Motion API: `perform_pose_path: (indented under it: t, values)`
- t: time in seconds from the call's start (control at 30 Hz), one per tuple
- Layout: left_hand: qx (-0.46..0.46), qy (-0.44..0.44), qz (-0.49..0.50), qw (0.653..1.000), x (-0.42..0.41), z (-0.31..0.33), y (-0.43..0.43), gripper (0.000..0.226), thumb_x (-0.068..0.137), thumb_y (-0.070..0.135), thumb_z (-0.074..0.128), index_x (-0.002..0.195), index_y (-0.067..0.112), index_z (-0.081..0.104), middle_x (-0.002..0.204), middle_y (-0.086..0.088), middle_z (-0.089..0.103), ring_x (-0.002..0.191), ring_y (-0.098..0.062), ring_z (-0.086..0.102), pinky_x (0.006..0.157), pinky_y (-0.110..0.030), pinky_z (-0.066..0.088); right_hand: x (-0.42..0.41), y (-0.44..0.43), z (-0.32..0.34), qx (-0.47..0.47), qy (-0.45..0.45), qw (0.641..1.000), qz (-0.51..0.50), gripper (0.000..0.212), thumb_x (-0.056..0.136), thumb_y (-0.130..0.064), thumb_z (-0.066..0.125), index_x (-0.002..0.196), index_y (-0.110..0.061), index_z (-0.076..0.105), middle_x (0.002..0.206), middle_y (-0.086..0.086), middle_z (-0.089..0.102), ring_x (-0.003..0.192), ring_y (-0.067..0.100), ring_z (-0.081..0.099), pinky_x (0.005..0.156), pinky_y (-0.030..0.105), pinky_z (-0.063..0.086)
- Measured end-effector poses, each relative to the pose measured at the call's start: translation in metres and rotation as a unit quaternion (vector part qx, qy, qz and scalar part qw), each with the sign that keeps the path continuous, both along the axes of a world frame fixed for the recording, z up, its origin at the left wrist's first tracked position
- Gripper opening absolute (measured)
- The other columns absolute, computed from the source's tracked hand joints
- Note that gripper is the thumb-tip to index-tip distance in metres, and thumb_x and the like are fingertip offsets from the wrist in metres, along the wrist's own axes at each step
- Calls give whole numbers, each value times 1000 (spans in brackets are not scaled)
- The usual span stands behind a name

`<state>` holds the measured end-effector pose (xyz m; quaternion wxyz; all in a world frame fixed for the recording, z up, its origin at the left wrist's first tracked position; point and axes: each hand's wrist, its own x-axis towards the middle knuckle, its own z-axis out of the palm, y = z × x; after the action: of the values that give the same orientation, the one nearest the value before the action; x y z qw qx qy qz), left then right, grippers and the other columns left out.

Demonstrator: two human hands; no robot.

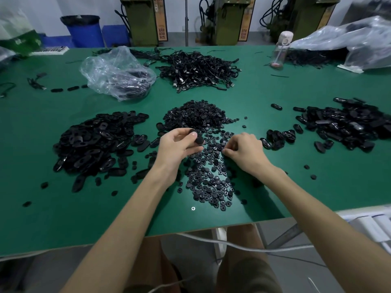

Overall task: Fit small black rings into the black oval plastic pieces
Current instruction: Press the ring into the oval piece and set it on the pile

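Your left hand (179, 145) is lifted just above the counter (275, 89), thumb and fingers curled round one black oval piece (198, 140), which juts out to the right from between thumb and forefinger. Your right hand (246, 152) lies knuckles-up, low on the spread of small black rings (209, 176), fingertips (226, 152) bent down into them. Whether they pinch a ring cannot be told, as the tips are lost among the black parts. The hands are near each other, not touching. The rings run from a thick mound (196, 115) just beyond your hands down into a thinner scatter between your forearms, toward the near edge. Left of your left hand lies a big heap of oval pieces (95, 144), many showing their holes. Right of your right hand is a small cluster of ovals (279, 138), then farther right a second large heap (347, 125). Stray parts dot the green surface around all three. Farther back, centre, is a tangle of black cords (196, 69). Beside it on the left sits a crumpled clear bag (116, 72) with dark parts inside. At far right a clear bottle (280, 50) with a pale cap stands upright next to large plastic sheeting (349, 41). Beyond the counter are a blue bin (84, 32) and green machines (146, 20).
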<state>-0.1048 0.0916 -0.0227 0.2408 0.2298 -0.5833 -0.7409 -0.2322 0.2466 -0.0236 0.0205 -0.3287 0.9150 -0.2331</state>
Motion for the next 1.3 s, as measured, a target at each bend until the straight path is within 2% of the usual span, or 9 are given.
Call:
perform_pose_path:
  t: [0.1, 0.17, 0.27, 0.37, 0.57, 0.8, 0.93, 1.1, 1.3]
  values:
    - [16, 18, 3, 1000, -5, -3, 5, 14, 98, 7, 70, 110, 0, 66, 98, -17, 78, 92, -31, 78, 80, -32, 63, 3, 1, -2, -74, -29, 997, -19, 16, 97, -21, 70, 82, -22, 64, 81, -13, 61, 92, 21, 64, 96, 44, 48]
    - [15, 18, 8, 1000, -8, -3, 5, 18, 95, 6, 73, 110, -1, 67, 99, -18, 78, 90, -31, 78, 79, -31, 63, 8, 2, -3, -172, -63, 982, -32, 11, 96, -21, 72, 87, -19, 65, 82, -11, 66, 84, 14, 65, 90, 32, 52]
    - [4, 22, -3, 1000, -10, -6, 4, 22, 95, 7, 73, 116, 0, 71, 102, -21, 77, 92, -31, 78, 82, -31, 63, 17, -4, -2, -317, -195, 928, -23, 9, 90, -17, 79, 90, -17, 70, 85, -1, 73, 75, 8, 66, 70, 18, 53]
    - [-6, 34, -12, 999, -10, -13, 5, 23, 97, 10, 70, 118, 2, 74, 105, -19, 77, 97, -29, 77, 83, -31, 62, 24, -11, -7, -389, -257, 884, -22, 13, 89, -12, 80, 98, -15, 73, 88, -1, 74, 77, 4, 67, 66, 13, 49]
    - [30, 76, -26, 996, -6, -17, 2, 33, 87, 24, 76, 114, 6, 76, 103, -18, 77, 95, -27, 75, 82, -29, 61, 27, -13, -17, -460, -306, 833, 4, 11, 90, -8, 79, 101, -9, 78, 82, 3, 78, 77, 9, 69, 68, 21, 53]
    - [39, 96, -32, 994, -5, -18, 0, 34, 82, 24, 79, 111, 6, 76, 107, -18, 76, 96, -25, 74, 84, -31, 61, 32, -11, -24, -533, -365, 763, 12, 9, 93, -11, 76, 99, -18, 75, 97, 10, 79, 90, 18, 73, 72, 24, 54]
    - [82, 120, -45, 988, -4, -17, -2, 37, 81, 16, 79, 115, 3, 71, 110, -21, 76, 99, -28, 76, 86, -30, 61, 32, -11, -25, -536, -371, 758, 19, 9, 95, -9, 73, 103, -13, 72, 91, 7, 76, 84, 17, 69, 72, 28, 53]
    - [72, 119, -30, 990, -2, -18, -2, 38, 81, 12, 79, 116, 2, 70, 113, -21, 75, 101, -29, 76, 84, -30, 61, 34, -10, -21, -557, -406, 724, 21, 13, 92, -9, 75, 105, -6, 75, 99, 16, 77, 88, 19, 73, 73, 25, 57]
    - [90, 116, -2, 989, -2, -20, -2, 25, 84, -3, 78, 106, 3, 68, 93, -11, 76, 94, -28, 76, 81, -31, 62, 35, -11, -19, -554, -432, 710, 48, 21, 89, -1, 76, 110, -7, 74, 94, 10, 76, 86, 18, 72, 74, 26, 56]
